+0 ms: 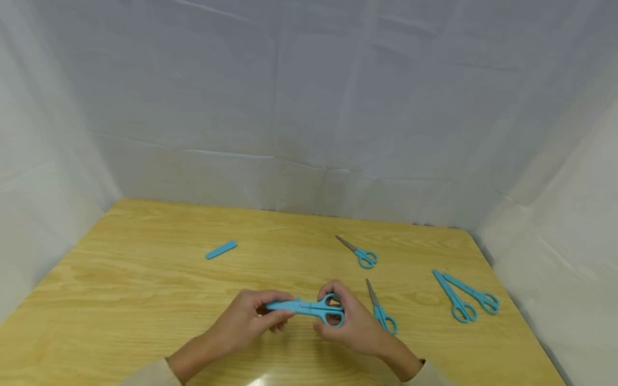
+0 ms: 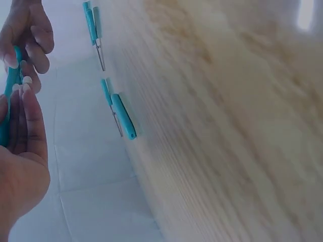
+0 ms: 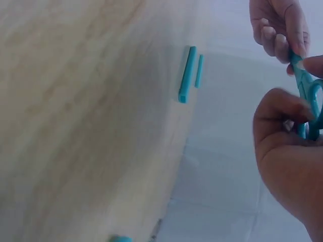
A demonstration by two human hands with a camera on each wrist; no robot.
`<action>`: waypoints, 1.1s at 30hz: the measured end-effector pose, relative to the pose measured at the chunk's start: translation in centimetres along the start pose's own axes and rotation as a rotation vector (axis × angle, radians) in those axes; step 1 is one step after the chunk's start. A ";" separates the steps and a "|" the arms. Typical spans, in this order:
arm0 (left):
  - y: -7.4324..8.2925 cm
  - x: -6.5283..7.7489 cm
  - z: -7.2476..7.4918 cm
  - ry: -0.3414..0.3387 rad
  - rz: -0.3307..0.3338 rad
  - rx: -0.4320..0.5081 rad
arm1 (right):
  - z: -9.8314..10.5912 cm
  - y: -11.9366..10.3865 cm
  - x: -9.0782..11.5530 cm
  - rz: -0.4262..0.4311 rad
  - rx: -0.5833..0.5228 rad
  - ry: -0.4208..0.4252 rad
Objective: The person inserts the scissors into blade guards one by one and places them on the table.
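Both hands hold one pair of blue-handled scissors [image 1: 311,307], its blades inside a blue sheath [image 1: 280,305], raised over the table. My left hand [image 1: 248,319] pinches the sheath between thumb and fingers. Around the finger loops, the right hand [image 1: 354,324] curls its thumb and fingers. Just right of that hand lie bare-bladed scissors [image 1: 380,311], point away from me. Another unsheathed pair [image 1: 362,254] lies farther back. In the right wrist view a loose blue sheath [image 3: 187,75] lies on the table, mostly hidden behind the hands in the head view.
A second loose sheath [image 1: 221,250] lies at the back left of the wooden table [image 1: 145,279]. Toward the right edge, two sheathed scissors, one left [image 1: 454,295] and one right [image 1: 475,294], lie close together. White sheeting [image 1: 309,107] hangs behind and at both sides.
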State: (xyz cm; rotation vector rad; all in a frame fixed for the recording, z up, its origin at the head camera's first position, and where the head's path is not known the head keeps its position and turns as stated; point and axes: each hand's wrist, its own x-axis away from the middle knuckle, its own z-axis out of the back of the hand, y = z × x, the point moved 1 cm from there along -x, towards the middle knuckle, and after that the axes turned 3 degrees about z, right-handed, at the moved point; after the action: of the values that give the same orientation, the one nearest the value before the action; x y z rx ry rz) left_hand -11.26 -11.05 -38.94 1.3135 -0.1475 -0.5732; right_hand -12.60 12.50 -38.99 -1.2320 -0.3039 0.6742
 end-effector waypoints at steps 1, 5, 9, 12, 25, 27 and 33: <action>-0.1 -0.1 0.1 -0.002 0.019 -0.004 | 0.1 -0.1 0.0 0.011 0.037 -0.004; -0.4 -0.2 0.2 -0.017 0.073 -0.018 | 0.3 -0.5 0.1 0.084 0.213 0.043; -0.6 -0.4 0.0 -0.006 0.066 -0.067 | 0.3 -0.4 0.2 0.121 0.376 0.140; -0.6 -0.6 -0.1 0.015 0.066 -0.105 | 0.5 -0.3 0.4 0.106 0.408 0.182; -1.4 -0.6 1.3 0.087 0.122 -0.164 | 6.1 1.4 3.7 -0.237 0.268 0.342; -1.6 -0.5 1.5 0.089 0.117 -0.184 | 7.1 1.9 4.4 -0.279 0.286 0.363; -1.9 -0.6 1.8 0.080 0.103 -0.249 | 10.1 3.4 6.4 -0.370 0.389 0.447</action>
State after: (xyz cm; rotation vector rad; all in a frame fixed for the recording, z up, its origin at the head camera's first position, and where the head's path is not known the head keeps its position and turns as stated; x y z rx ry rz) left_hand -13.17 -12.63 -40.14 1.0782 -0.0742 -0.4359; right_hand -14.33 24.76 -39.75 -0.8874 -0.0192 0.1173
